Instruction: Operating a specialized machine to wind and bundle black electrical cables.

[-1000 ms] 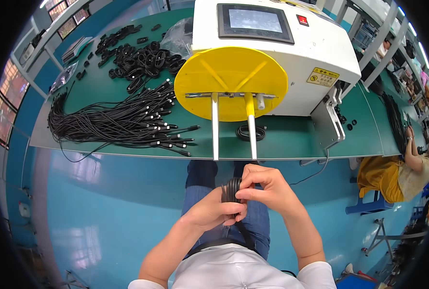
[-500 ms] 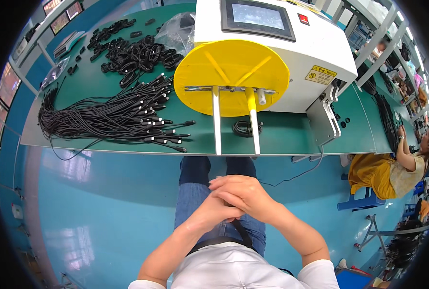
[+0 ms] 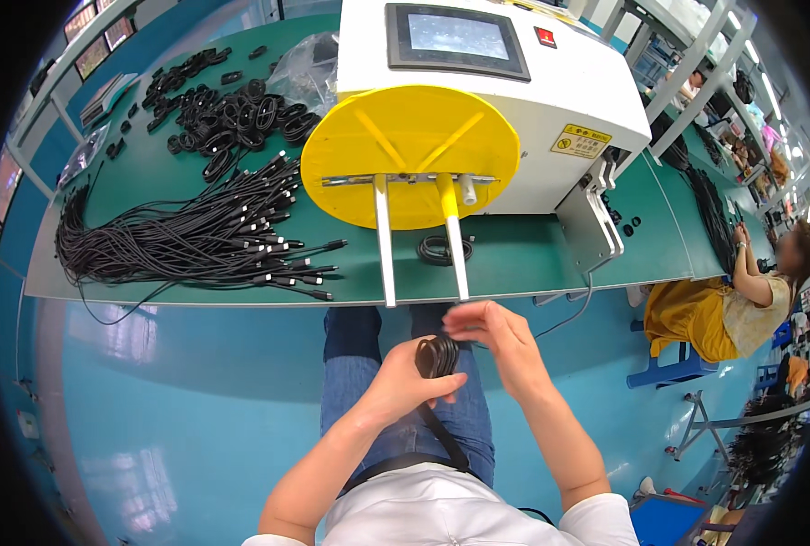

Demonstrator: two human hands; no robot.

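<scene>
A small coil of black cable (image 3: pixel 438 357) is gripped in my left hand (image 3: pixel 407 380), above my lap and short of the table's front edge. Just right of the coil, my right hand (image 3: pixel 498 337) is raised with its fingers stretched out and slightly blurred; it seems to hold nothing. Beyond my hands, a yellow disc (image 3: pixel 369 136) with two long prongs (image 3: pixel 384 246) fronts a white winding machine (image 3: pixel 569 82). Another coiled cable (image 3: pixel 441 250) lies on the green table (image 3: pixel 514 264) behind the prongs.
On the table's left spreads a bundle of loose black cables (image 3: pixel 150 238) with light-coloured connectors. Behind it lie several wound cable coils (image 3: pixel 241 114) and a clear plastic bag (image 3: pixel 305 68). A metal bracket (image 3: pixel 592 223) stands right of the disc. Further right, a co-worker (image 3: pixel 758 296) sits.
My hands, clasped together before, have come apart. The right one moved up and right, and the cable coil in my left hand now shows. The whole view shifted slightly.
</scene>
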